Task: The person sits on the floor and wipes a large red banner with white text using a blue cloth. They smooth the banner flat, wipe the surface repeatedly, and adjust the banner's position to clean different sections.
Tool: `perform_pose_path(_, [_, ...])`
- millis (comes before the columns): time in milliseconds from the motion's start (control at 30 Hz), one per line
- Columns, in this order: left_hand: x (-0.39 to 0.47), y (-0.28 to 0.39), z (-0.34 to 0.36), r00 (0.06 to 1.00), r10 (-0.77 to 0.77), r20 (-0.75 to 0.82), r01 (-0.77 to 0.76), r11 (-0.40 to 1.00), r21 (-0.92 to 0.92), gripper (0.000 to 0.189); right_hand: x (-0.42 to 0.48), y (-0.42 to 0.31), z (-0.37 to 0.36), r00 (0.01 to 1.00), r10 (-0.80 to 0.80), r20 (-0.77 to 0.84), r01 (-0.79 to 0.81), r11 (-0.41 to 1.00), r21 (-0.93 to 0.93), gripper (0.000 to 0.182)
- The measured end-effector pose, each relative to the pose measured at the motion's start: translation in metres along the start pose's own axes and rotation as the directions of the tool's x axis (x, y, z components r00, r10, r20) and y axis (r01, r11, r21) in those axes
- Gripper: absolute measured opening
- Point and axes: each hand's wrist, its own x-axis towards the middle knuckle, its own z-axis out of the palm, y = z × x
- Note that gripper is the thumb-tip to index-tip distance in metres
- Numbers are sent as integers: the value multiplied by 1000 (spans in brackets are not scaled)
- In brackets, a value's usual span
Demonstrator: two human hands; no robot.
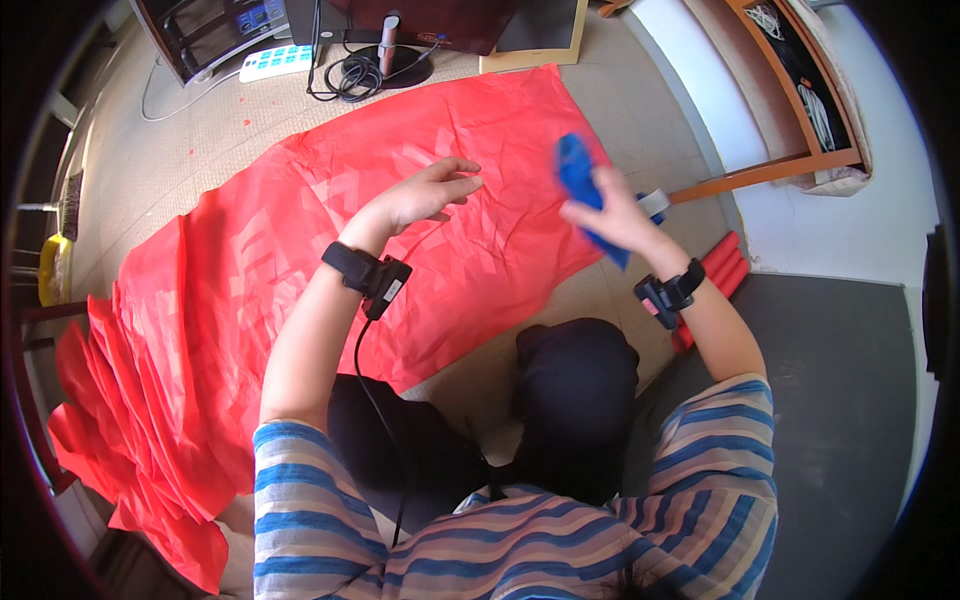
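Observation:
A large creased red sheet [330, 247], thin and paper-like or plastic-like, spreads over the floor before me. It bunches into folds at the left. Above its middle is my left hand [439, 191], fingers slightly spread and bent, holding nothing. My right hand [619, 214] grips a flat blue object [576, 169] above the sheet's right edge. Motion blurs both the hand and this object, so its exact kind is unclear. Just beyond the right wrist lies a small white-and-blue item [654, 202], partly covered by the hand.
Red rolls [724, 262] lie to the right, by a dark grey panel [832, 375]. Along the far side stand a monitor base [409, 71] with coiled black cable [356, 79] and a white power strip [277, 62]. A wooden frame [765, 172] reaches in from the right.

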Motion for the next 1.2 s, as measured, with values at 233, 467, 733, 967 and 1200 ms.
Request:
perform_pose_path(233, [36, -43, -1, 975, -190, -115, 211, 954, 213, 58, 8, 54, 55, 944, 31, 328, -84, 985, 148, 67])
perform_pose_path(467, [120, -232, 61, 715, -556, -424, 669, 365, 648, 101, 15, 89, 206, 919, -142, 367, 196, 974, -113, 78])
perform_pose_path(733, [162, -233, 171, 428, -687, -587, 900, 263, 349, 168, 3, 172, 278, 933, -305, 193, 317, 948, -31, 101])
perform_pose_path(967, [174, -237, 171, 401, -714, -574, 894, 167, 416, 171, 34, 233, 269, 843, -514, 156, 532, 839, -115, 80])
perform_pose_path(1200, [174, -228, 167, 358, -713, -603, 915, 139, 378, 168, -5, 435, 134, 986, 15, -166, -59, 962, -267, 64])
